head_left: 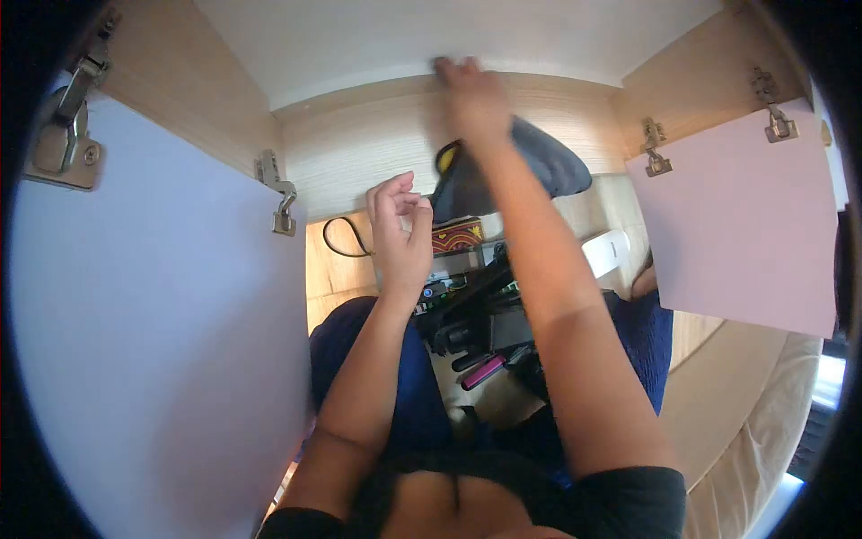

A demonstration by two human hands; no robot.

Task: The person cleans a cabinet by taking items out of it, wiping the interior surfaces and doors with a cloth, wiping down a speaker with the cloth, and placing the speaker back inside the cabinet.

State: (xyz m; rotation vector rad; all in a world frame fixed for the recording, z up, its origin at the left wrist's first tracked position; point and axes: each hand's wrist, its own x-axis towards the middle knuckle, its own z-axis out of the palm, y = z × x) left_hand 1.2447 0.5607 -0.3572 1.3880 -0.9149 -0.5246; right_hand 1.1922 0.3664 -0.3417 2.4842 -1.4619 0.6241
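Observation:
My right hand [478, 106] reaches in over the light wood cabinet floor [350, 144]. Its fingers are smeared by motion near the back edge, so their grip is unclear. Below its wrist lies a dark grey, soft-looking item [549, 163] with a yellow patch, partly covered by my forearm. My left hand [400, 235] is lower and to the left, beside that item's left edge. Its fingers are loosely bent and apart, with nothing visible in them. Between my arms on the floor sits a patterned red and yellow box [458, 236].
Open cabinet doors flank me, left [162, 287] and right [732, 220], on metal hinges. Black cables and devices [467, 328], a pink-and-black object [483, 372] and a white device [605, 252] lie between my legs. A black cord loop [327, 241] is at left.

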